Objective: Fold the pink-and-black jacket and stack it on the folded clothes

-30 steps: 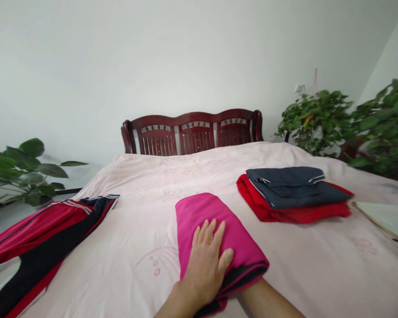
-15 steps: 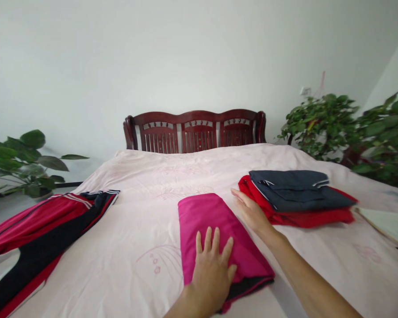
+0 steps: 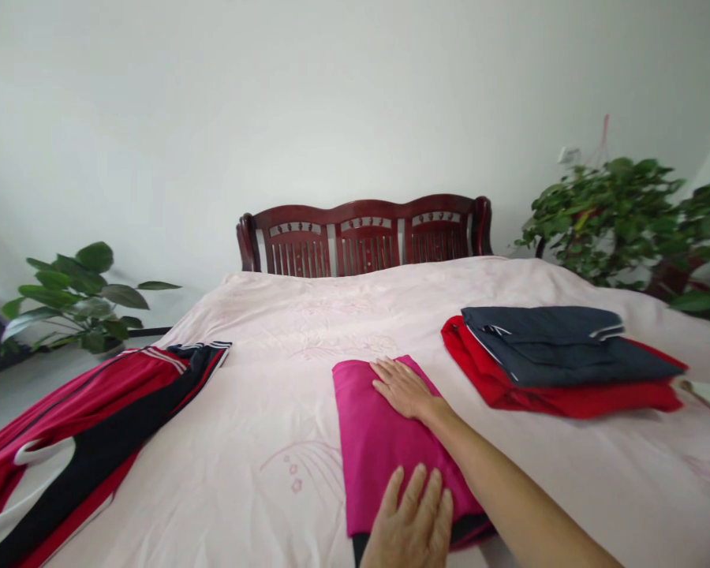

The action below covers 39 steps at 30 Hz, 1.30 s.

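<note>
A folded magenta garment [image 3: 379, 442] with a dark lining showing at its near edge lies on the bed in front of me. My right hand [image 3: 403, 388] rests on its far end, palm down with the fingers stretched out. Close to me, my left hand [image 3: 411, 521] lies on the near end, fingers extended and slightly apart; the frame's bottom edge cuts off its wrist. Neither hand grips the cloth.
Right of the garment sits a stack: a folded dark grey garment [image 3: 559, 347] on a red one [image 3: 592, 401]. A red, black and white jacket [image 3: 100, 422] lies at the left. Beyond the pink bedsheet [image 3: 272, 379] stands a wooden headboard [image 3: 360, 213]. Plants [image 3: 609, 213] flank the bed.
My right hand has moved from the bedsheet beside the garment onto its far end. My left hand has slid back toward me along the cloth. The view has turned slightly left.
</note>
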{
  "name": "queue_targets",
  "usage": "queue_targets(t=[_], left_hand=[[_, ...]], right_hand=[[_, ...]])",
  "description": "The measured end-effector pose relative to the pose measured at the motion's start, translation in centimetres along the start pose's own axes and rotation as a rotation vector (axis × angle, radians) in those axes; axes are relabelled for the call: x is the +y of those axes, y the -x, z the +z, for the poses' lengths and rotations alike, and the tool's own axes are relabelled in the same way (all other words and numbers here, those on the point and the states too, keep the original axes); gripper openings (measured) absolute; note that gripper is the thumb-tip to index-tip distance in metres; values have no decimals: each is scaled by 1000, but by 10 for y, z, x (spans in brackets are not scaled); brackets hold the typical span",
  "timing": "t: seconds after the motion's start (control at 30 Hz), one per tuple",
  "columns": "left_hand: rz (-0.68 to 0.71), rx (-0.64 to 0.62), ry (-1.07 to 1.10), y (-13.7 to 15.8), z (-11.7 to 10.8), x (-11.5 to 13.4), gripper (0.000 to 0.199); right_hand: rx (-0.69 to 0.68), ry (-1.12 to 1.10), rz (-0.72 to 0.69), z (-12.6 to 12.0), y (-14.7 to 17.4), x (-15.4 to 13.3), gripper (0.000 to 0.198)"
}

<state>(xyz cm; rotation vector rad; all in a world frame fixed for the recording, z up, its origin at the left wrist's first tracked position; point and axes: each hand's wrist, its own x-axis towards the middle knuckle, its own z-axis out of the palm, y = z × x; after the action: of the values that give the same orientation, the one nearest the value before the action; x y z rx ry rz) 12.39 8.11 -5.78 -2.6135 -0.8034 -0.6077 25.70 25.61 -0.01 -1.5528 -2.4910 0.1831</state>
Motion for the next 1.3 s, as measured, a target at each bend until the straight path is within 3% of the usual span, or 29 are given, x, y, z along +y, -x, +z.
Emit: queue_targets(t=[0.07, 0.13, 0.2, 0.3, 0.37, 0.43, 0.5, 0.6, 0.7, 0.83, 1.0, 1.17, 1.3], left_hand=[[-18, 66, 67, 17, 1, -7, 59], [-150, 78, 252, 34, -7, -20, 69], [-487, 78, 543, 45, -24, -37, 72], [-1146, 162, 1174, 40, -51, -60, 67], [-1382, 220, 1616, 24, -64, -69, 64], [-1405, 273, 1926, 3, -68, -74, 54], [-1391, 288, 2096, -16, -66, -76, 45], [-1549, 168, 2260, -32, -59, -80, 47], [-1636, 56, 2363, -33, -54, -85, 53], [-1567, 44, 2460, -21, -62, -89, 55], [-1505, -11, 2498, -7, -91, -90, 52], [-1574, -41, 2403, 8, -108, -85, 54], [-1626, 212, 2128, 20, -110, -78, 51]], right_hand=[[57, 37, 16, -3, 0, 7, 61], [122, -23, 83, -6, 3, 17, 61], [208, -232, 230, -8, 9, 32, 65], [300, -535, 458, -7, 27, 55, 72], [309, -600, 522, -5, 46, 65, 71], [321, -693, 550, -3, 65, 66, 69], [322, -878, 555, -4, 81, 59, 67], [189, -1300, 522, -12, 96, 41, 58], [-5, -1612, 484, -24, 104, 25, 52], [-94, -1892, 425, -33, 114, 8, 52], [-226, -2315, 443, -19, 125, -20, 53], [-337, -2501, 291, -1, 143, -55, 65], [-371, -2483, 252, 4, 154, -78, 65]])
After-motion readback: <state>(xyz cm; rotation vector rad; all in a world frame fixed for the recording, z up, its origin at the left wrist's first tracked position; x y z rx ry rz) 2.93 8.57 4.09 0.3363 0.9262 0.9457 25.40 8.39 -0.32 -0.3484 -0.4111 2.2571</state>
